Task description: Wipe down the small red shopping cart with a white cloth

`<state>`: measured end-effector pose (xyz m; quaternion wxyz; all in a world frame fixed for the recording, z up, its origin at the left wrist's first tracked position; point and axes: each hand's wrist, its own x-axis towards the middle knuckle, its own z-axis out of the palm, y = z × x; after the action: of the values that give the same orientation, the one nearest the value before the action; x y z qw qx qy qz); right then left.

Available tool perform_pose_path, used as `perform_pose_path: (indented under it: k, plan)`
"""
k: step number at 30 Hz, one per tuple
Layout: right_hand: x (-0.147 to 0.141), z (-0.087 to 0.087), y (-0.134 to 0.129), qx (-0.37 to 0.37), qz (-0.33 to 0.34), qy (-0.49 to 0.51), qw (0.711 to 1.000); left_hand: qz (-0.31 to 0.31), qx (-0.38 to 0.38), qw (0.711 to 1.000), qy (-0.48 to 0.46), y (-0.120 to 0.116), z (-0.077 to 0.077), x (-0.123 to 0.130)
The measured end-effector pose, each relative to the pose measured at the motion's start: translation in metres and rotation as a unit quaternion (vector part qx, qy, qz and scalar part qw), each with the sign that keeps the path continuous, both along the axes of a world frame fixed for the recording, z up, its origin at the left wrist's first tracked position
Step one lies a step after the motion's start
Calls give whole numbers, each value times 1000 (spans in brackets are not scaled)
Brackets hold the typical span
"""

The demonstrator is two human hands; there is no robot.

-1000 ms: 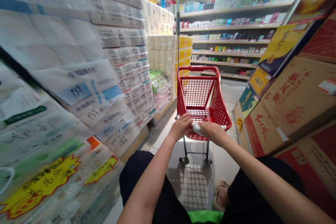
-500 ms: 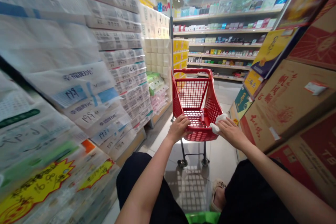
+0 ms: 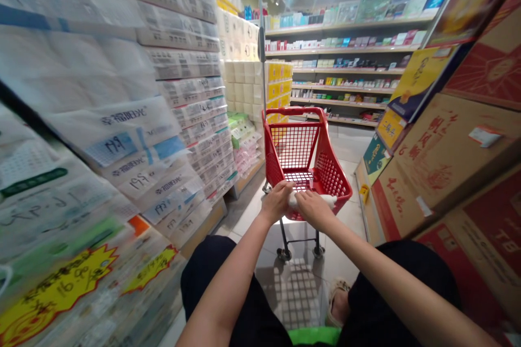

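A red shopping cart with mesh sides stands in front of me, its basket holding no goods that I can make out. My left hand is closed round the near left edge of the basket. Just beside it, almost touching, my right hand presses a white cloth on the cart's near rim, with its fingers bent over the cloth. Part of the cloth lies hidden under the fingers and stretches to the right along the rim.
Stacked tissue packs line the left side, with yellow price signs low down. Cardboard cartons rise on the right. Filled shelves stand beyond the cart, and a thin pole rises at its left.
My right hand has slid left along the near rim with the white cloth, from the right corner to beside my left hand. My left hand has hardly moved.
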<state>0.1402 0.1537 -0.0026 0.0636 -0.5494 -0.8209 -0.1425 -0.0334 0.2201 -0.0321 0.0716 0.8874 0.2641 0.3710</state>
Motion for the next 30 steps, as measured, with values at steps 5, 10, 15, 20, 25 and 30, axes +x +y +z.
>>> perform_pose_path:
  k: [5,10,15,20,25,30]
  plan:
    - [-10,-4,0,14,-13,23,1000,-18,27,999,23,0,5,-3]
    - [6,3,-4,-8,42,54,998,-53,66,995,61,4,16,-10]
    - [21,12,-12,-46,79,75,993,-15,69,995,68,12,20,-17]
    - [30,12,-23,-29,77,60,995,10,75,995,69,12,16,-13]
    - [19,6,-29,3,14,32,999,28,83,994,71,5,10,-4]
    - [2,3,-25,-3,-78,29,997,57,64,995,49,-3,11,6]
